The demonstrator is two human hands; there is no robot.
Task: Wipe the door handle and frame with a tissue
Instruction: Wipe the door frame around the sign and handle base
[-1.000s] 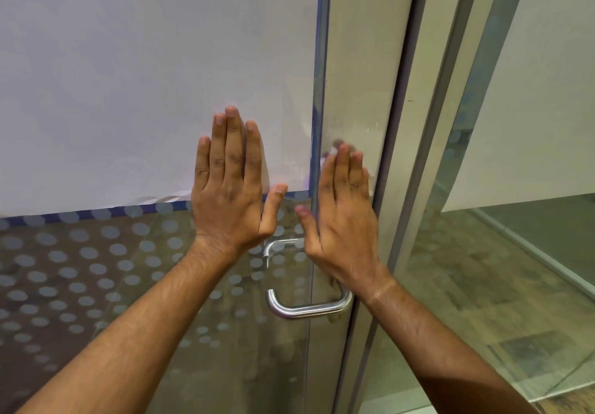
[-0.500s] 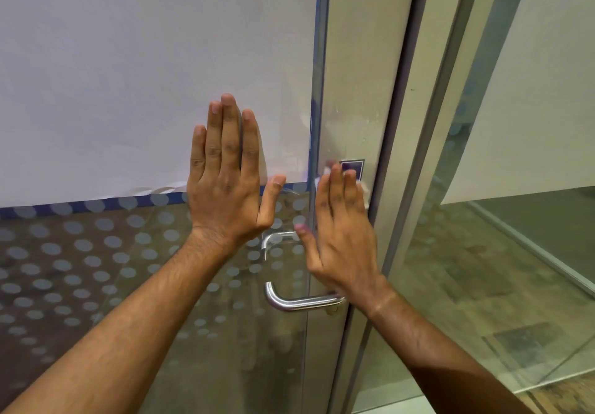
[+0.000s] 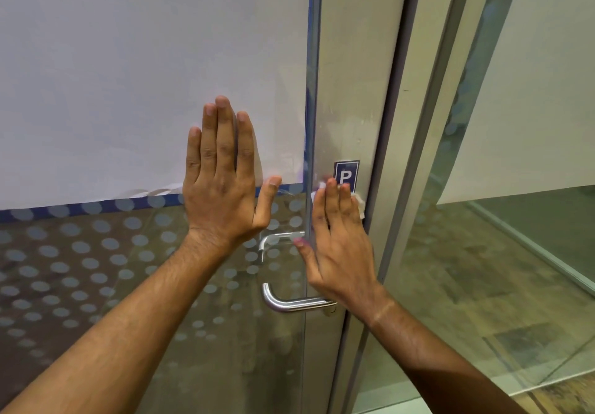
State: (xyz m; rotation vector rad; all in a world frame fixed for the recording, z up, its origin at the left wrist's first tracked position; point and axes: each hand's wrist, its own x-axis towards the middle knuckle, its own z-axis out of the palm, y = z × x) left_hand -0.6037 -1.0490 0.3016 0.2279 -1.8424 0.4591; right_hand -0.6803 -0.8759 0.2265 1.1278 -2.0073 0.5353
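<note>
My left hand [image 3: 225,181] lies flat against the frosted glass door, fingers up and together, holding nothing. My right hand [image 3: 338,243] presses a white tissue [image 3: 360,204] flat onto the pale metal door frame [image 3: 351,91], just above the handle. Only the tissue's edges show past the fingertips. The curved steel door handle [image 3: 289,304] juts out below the right hand, with its upper arm partly behind the thumb. A small blue sticker with a letter P [image 3: 346,173] sits on the frame right above the fingertips.
The glass door [image 3: 96,91] has a white film above and a dotted band [image 3: 80,268] below. To the right, a darker jamb [image 3: 415,123] and a clear glass panel [image 3: 515,252] show a tiled floor beyond.
My right hand has slid down the frame with the tissue, uncovering the blue P sticker. The left hand has stayed flat on the glass.
</note>
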